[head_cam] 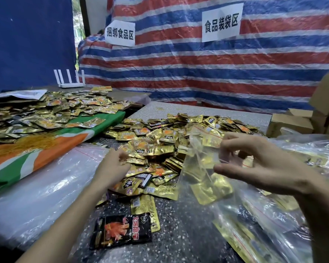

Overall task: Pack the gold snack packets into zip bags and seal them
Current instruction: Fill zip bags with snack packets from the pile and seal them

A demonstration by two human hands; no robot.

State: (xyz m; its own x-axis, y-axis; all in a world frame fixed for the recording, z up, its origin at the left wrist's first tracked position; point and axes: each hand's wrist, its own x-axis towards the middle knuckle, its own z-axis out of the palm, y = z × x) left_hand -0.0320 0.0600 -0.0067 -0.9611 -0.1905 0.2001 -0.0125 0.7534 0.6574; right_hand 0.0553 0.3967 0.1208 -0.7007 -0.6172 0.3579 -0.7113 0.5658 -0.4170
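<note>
A heap of gold snack packets [171, 141] covers the middle of the speckled table [179, 221]. My left hand [112, 168] reaches into the near left side of the heap and grips a few gold packets. My right hand [254, 164] pinches the mouth of a clear zip bag [203, 168] and holds it up, tilted, over the right side of the heap. Several gold packets lie inside that bag. One black snack packet [122, 230] lies flat near the front edge.
A second heap of gold packets [51, 112] lies on a green, orange and white cloth [36, 154] at the left. Clear plastic bags [36, 190] lie front left, filled zip bags [273, 224] at the right. Cardboard boxes [292, 124] stand far right, a white router [70, 80] at the back.
</note>
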